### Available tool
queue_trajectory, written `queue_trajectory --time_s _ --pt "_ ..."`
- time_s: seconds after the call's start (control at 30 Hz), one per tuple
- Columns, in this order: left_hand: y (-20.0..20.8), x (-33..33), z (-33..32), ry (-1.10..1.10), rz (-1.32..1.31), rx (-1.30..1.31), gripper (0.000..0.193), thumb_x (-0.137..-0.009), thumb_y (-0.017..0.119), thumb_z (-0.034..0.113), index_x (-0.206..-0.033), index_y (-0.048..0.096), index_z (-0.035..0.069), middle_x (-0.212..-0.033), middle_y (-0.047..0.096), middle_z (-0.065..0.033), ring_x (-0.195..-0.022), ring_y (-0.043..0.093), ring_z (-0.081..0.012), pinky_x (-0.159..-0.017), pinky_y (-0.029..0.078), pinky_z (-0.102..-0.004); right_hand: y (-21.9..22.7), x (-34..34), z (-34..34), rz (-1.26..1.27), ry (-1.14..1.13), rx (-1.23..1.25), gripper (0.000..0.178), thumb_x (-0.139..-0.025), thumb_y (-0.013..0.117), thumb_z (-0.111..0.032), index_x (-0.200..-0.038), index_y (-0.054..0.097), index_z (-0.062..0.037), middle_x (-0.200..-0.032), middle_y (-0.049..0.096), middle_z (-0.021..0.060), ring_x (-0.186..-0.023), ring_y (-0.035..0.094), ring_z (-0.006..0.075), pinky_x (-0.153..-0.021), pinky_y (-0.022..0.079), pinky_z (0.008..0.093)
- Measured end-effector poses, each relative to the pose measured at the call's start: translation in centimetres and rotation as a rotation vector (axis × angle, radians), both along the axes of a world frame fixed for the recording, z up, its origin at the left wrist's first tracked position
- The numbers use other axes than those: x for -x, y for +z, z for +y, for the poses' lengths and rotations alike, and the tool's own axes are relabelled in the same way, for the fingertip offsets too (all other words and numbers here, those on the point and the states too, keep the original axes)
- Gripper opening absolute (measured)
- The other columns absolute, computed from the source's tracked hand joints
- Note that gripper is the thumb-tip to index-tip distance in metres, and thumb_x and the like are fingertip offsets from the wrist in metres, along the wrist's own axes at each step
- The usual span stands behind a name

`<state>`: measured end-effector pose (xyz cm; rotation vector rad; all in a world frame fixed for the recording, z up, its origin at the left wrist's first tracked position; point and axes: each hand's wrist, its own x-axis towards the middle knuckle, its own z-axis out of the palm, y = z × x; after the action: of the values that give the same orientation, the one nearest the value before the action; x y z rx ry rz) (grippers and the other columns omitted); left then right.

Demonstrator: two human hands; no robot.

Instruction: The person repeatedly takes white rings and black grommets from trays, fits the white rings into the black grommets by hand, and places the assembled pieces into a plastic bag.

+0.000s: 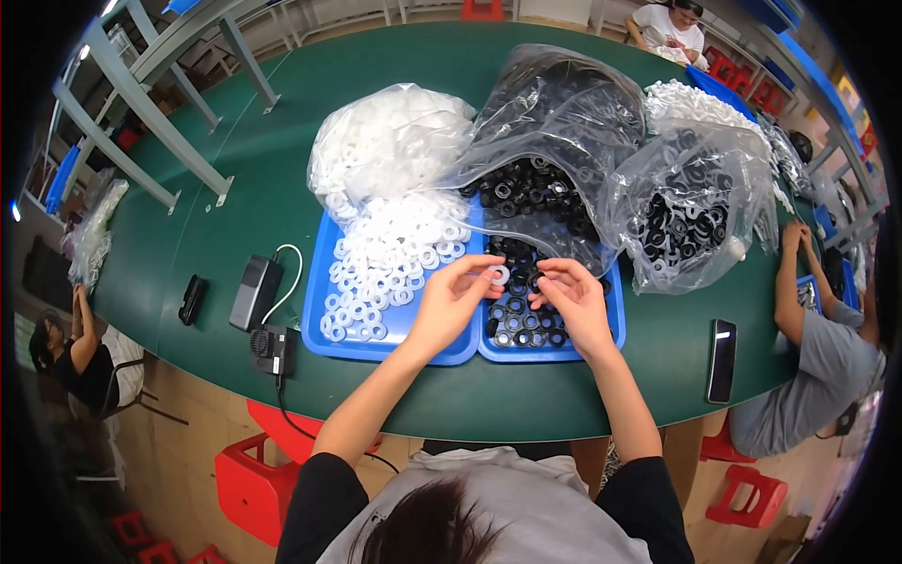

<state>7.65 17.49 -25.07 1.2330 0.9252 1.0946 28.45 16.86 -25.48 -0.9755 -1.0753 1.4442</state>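
Observation:
My left hand pinches a white plastic ring between thumb and fingertips, above the seam of two blue trays. Close beside it, my right hand is closed on a black ring, partly hidden by the fingers. The two rings are held a little apart. White rings lie heaped in the left blue tray, spilling from a clear bag. Beneath my right hand, black rings fill the right blue tray, with a large clear bag of black rings behind.
Another clear bag of black rings stands right of the trays. A phone lies at the right; a power bank and a small cabled device sit left. Metal rack legs stand far left. Other people sit around the green table.

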Motion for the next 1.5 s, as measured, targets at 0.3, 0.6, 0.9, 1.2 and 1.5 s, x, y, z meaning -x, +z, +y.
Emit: queue_trajectory --time_s 0.3,0.6,0.9,1.2,1.5 --pt "-0.4 -0.9 -0.7 -0.051 -0.216 0.04 0.033 -0.099 0.054 0.004 -0.131 0.054 -0.004 -0.113 0.065 -0.015 -0.099 0.067 -0.0218 -0.091 0.056 -0.0337 -0.1 0.3 -0.7 -0.014 0.035 -0.063 0.022 -0.09 0.065 0.004 -0.111 0.059 0.0068 -0.1 0.065 0.0128 -0.082 0.069 0.0193 -0.071 0.058 0.0296" --pt "-1.4 -0.9 -0.8 -0.076 -0.243 0.073 0.026 -0.096 0.059 0.003 -0.121 0.056 -0.002 -0.11 0.064 -0.0106 -0.097 0.064 -0.0154 -0.086 0.054 -0.0281 -0.3 0.4 -0.9 0.076 0.073 -0.068 0.021 -0.09 0.066 0.005 -0.109 0.057 0.0068 -0.1 0.064 0.0134 -0.086 0.069 0.0201 -0.075 0.059 0.0303" --pt "-0.8 -1.2 -0.6 -0.01 -0.252 0.1 0.03 -0.099 0.058 0.009 -0.125 0.055 -0.004 -0.115 0.064 -0.0117 -0.102 0.064 -0.016 -0.09 0.053 -0.0287 -0.3 0.5 -0.9 0.079 0.109 -0.112 0.019 -0.09 0.065 0.006 -0.108 0.059 0.0068 -0.102 0.056 0.0086 -0.089 0.068 0.0184 -0.076 0.059 0.0295" --pt "-1.3 -1.3 -1.1 -0.18 -0.268 0.295 0.039 -0.106 0.045 0.019 -0.134 0.051 -0.008 -0.123 0.062 -0.0158 -0.112 0.063 -0.0225 -0.103 0.051 -0.0331 -0.5 1.0 -0.9 -0.194 0.024 -0.266 0.017 -0.087 0.066 0.009 -0.104 0.064 0.0056 -0.104 0.056 0.0083 -0.091 0.064 0.0148 -0.078 0.056 0.0258" --pt "-1.1 -1.5 -1.3 -0.281 -0.102 0.18 0.043 -0.099 0.057 0.007 -0.14 0.048 -0.005 -0.138 0.054 -0.0161 -0.12 0.058 -0.0188 -0.103 0.048 -0.0318 -1.1 0.8 -0.9 -0.258 -0.008 -0.323 0.014 -0.083 0.07 0.009 -0.096 0.066 0.006 -0.101 0.059 0.0091 -0.089 0.063 0.0148 -0.08 0.054 0.026"
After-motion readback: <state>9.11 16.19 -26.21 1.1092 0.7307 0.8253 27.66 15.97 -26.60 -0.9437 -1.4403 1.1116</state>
